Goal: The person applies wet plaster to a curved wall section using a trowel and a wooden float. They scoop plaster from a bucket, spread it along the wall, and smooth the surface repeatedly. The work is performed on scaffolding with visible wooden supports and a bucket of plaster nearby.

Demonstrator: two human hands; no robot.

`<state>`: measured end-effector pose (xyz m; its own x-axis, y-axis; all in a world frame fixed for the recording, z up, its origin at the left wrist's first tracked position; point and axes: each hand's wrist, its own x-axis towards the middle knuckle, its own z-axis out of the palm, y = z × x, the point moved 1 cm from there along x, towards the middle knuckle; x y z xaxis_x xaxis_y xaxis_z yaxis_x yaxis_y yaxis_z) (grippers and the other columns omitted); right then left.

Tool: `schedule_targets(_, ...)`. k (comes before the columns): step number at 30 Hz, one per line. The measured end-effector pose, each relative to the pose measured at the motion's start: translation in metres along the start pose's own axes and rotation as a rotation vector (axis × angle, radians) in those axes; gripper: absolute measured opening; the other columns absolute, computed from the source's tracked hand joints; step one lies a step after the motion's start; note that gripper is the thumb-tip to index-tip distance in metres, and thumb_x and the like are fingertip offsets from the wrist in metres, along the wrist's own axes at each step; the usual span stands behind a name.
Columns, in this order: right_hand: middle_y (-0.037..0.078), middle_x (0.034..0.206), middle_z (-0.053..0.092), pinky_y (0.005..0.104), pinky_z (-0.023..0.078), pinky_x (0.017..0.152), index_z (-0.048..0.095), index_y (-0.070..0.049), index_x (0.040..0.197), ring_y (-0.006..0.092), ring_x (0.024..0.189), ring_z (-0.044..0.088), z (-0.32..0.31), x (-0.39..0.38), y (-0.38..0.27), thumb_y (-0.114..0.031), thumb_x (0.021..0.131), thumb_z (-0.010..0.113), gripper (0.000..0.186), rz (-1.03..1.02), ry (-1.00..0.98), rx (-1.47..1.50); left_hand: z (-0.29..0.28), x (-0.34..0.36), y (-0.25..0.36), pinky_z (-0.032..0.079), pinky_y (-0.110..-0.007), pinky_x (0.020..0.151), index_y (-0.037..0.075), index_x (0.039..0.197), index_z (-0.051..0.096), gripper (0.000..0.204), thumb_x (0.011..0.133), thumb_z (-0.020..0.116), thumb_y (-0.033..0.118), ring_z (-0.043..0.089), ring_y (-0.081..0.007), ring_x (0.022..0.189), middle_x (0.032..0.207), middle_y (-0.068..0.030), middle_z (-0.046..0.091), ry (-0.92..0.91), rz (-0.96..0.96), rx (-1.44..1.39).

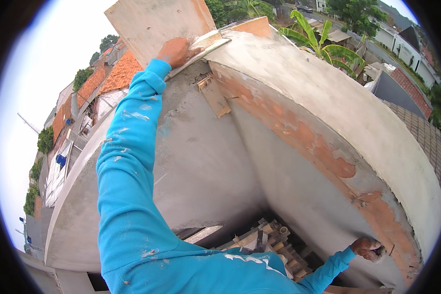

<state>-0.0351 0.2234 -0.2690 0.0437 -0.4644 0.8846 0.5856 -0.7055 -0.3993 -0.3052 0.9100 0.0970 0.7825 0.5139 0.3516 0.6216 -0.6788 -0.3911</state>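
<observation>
At the top, my left hand (176, 51) reaches out to the wall's upper corner, its fingers bent over a thin plaster-smeared wooden board (206, 50). Right behind that hand, a square plywood sheet (164, 24) stands tilted. My right hand (370, 250) is low at the right, curled up close against the wall's inner face; whatever is inside its fingers cannot be made out. A nail (392, 250) sticks out just beside it. Both arms wear blue sleeves spotted with plaster.
A curved wall top (338, 103) sweeps down the right, with patchy orange-brown board (299, 132) beneath it. A small wooden block (213, 98) is fixed in the corner. Below lies a deep gap with stacked timber (274, 240). Tiled roofs (120, 71) and a banana plant (323, 44) lie beyond.
</observation>
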Motion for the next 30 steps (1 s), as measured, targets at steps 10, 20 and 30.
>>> schedule_targets(10, 0.014, 0.1, 0.05, 0.0368, 0.045, 0.076, 0.044, 0.003, 0.111, 0.0222, 0.083, 0.049, 0.007, -0.002, -0.014, -0.029, 0.094, 0.062, 0.04, 0.056, 0.03, -0.031, -0.004, 0.008, 0.009, 0.053, -0.05, 0.075, 0.002, 0.112, 0.07, 0.058, 0.097, 0.05, 0.055, 0.067, -0.0423, 0.083, 0.088, -0.0274, 0.069, -0.071, -0.072, 0.139)
schedule_targets(20, 0.012, 0.103, 0.049, 0.0369, 0.043, 0.075, 0.045, 0.001, 0.11, 0.022, 0.083, 0.049, 0.005, -0.009, -0.002, -0.025, 0.094, 0.061, 0.035, 0.029, 0.038, 0.061, 0.005, -0.014, -0.023, 0.054, -0.049, 0.075, 0.001, 0.114, 0.068, 0.061, 0.097, 0.048, 0.056, 0.067, -0.0413, 0.082, 0.087, -0.0247, 0.069, 0.002, -0.041, 0.133)
schedule_targets(30, 0.014, 0.104, 0.05, 0.0382, 0.045, 0.078, 0.045, 0.002, 0.111, 0.0248, 0.086, 0.052, 0.004, -0.009, 0.005, -0.03, 0.094, 0.063, 0.04, 0.043, 0.017, -0.059, -0.025, -0.017, 0.016, 0.052, -0.047, 0.084, 0.01, 0.139, 0.054, 0.056, 0.099, 0.05, 0.049, 0.066, -0.0394, 0.097, 0.107, -0.0251, 0.068, -0.123, -0.123, 0.075)
